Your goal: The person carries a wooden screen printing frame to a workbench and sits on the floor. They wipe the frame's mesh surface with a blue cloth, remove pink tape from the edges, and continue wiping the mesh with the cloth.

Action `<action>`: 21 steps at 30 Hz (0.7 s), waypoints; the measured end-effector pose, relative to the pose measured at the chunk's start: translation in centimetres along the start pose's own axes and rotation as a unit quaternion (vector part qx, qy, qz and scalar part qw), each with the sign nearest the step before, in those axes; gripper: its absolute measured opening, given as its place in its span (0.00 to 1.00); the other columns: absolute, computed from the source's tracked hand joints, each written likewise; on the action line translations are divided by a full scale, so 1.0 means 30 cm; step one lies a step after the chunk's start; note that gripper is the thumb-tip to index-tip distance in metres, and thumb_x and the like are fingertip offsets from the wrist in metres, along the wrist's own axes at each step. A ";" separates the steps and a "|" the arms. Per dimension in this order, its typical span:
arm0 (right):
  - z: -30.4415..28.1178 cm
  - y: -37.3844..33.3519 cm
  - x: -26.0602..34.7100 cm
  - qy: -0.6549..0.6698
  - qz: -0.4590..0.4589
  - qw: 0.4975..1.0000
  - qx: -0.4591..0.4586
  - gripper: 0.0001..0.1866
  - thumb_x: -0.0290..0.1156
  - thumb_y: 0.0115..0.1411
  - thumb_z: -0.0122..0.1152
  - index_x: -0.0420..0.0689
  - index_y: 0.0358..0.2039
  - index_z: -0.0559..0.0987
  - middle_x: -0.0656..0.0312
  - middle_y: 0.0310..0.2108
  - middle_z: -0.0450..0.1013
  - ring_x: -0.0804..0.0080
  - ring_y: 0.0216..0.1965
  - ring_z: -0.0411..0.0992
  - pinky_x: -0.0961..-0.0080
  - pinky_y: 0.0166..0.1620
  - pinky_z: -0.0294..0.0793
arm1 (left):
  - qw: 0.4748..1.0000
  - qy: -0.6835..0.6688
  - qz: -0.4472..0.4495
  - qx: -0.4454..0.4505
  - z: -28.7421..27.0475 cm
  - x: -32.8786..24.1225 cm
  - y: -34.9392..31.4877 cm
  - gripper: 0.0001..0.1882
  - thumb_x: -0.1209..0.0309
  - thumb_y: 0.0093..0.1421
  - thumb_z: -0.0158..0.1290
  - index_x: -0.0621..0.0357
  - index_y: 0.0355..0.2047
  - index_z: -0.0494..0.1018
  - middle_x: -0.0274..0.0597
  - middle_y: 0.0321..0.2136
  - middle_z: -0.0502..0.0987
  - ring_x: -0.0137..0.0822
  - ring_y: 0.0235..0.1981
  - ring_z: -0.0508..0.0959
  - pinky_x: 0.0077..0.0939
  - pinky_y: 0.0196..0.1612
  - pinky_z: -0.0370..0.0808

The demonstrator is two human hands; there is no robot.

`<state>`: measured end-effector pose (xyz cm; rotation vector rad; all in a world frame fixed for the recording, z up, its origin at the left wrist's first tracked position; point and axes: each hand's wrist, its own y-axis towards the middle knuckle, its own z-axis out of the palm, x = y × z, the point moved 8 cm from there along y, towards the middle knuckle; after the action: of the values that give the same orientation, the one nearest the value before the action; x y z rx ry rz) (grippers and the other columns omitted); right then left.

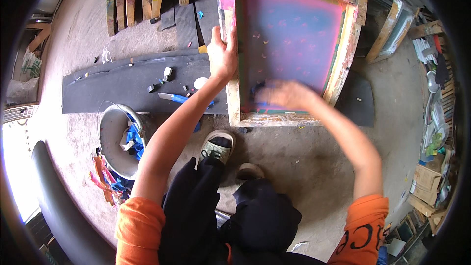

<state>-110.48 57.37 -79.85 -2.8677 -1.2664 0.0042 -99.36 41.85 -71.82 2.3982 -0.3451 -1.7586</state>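
A wooden screen-printing frame point(234, 103), its top stained pink, stands tilted in front of me. Its mesh point(289, 34) looks bluish, with pink haze and small pink marks. My left hand point(223, 54) grips the frame's left side, fingers closed around the wood. Over the lower left of the mesh, my right hand point(284, 94) is smeared by motion. A dark, partly blue patch shows at its fingertips; I cannot make out whether it is held.
A metal bucket point(105, 132) with blue scraps stands at left, beside colourful rags point(103, 176). A blue-handled cutter point(174, 97) lies on a black sheet point(98, 93). Wooden slats point(130, 0) lie at the back left. Another frame point(385, 34) leans at right, above a cardboard box point(426, 181).
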 end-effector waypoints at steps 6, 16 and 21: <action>-0.472 0.067 -0.370 -0.109 0.331 0.866 -0.359 0.22 0.29 0.55 0.48 0.44 0.52 0.67 0.58 0.57 0.60 0.60 0.61 0.53 0.57 0.62 0.49 | 0.999 0.008 -0.025 0.029 0.004 0.004 0.006 0.24 0.51 0.59 0.44 0.64 0.34 0.62 0.58 0.12 0.67 0.54 0.16 0.70 0.43 0.25 0.66; -0.078 0.042 -0.176 -0.214 0.075 0.974 -0.016 0.27 0.40 0.59 0.44 0.54 0.60 0.57 0.65 0.60 0.57 0.71 0.61 0.54 0.62 0.62 0.50 | 0.998 -0.049 -0.024 0.028 0.005 -0.001 0.003 0.20 0.56 0.65 0.34 0.62 0.29 0.63 0.49 0.18 0.65 0.41 0.21 0.65 0.33 0.29 0.65; -0.439 0.053 -0.370 -0.115 0.339 0.881 -0.309 0.30 0.38 0.58 0.50 0.48 0.60 0.56 0.61 0.62 0.52 0.66 0.63 0.49 0.60 0.63 0.46 | 0.994 -0.088 -0.042 0.042 0.028 -0.002 -0.006 0.20 0.57 0.66 0.32 0.61 0.28 0.63 0.37 0.21 0.61 0.27 0.26 0.59 0.23 0.32 0.62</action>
<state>-116.73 48.02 -66.71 -3.8007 -0.1899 -0.0695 -100.14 42.07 -72.05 2.3500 -0.3513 -2.0399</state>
